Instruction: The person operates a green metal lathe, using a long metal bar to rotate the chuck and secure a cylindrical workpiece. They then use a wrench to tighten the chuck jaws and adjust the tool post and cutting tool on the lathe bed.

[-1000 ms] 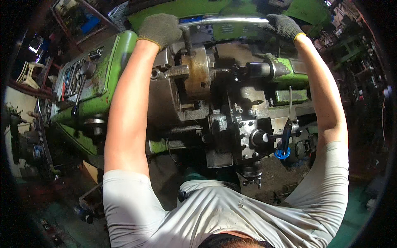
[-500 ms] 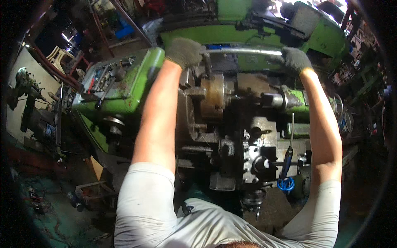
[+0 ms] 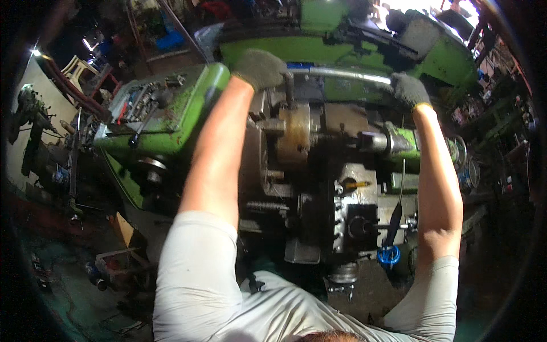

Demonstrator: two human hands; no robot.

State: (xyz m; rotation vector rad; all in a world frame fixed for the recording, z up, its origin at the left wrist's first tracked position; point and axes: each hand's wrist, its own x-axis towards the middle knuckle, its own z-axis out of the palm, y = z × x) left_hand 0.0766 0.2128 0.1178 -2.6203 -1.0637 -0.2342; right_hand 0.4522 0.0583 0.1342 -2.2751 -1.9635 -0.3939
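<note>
A long silvery metal bar [image 3: 342,73] lies crosswise above the far side of a lathe chuck [image 3: 249,165]. My left hand [image 3: 261,69], in a dark knitted glove, is closed over the bar's left end, and its fingers are mostly hidden. Beside that hand an upright metal stem [image 3: 289,88] runs from the bar down toward the chuck area. My right hand [image 3: 409,91], gloved likewise, is wrapped round the bar's right end. A brownish round metal piece [image 3: 294,134] sits at the chuck's jaws.
Right of the chuck is the tailstock [image 3: 401,139]; nearer me stands the tool post [image 3: 356,222] with a dark-handled tool [image 3: 394,225] and a blue coil [image 3: 388,255]. Loose tools [image 3: 145,102] lie on the green headstock [image 3: 165,128]. Another green machine [image 3: 273,48] stands behind.
The bar's right end has come slightly nearer me with my right hand. My left hand stays at the left end. The whole view has shifted a little.
</note>
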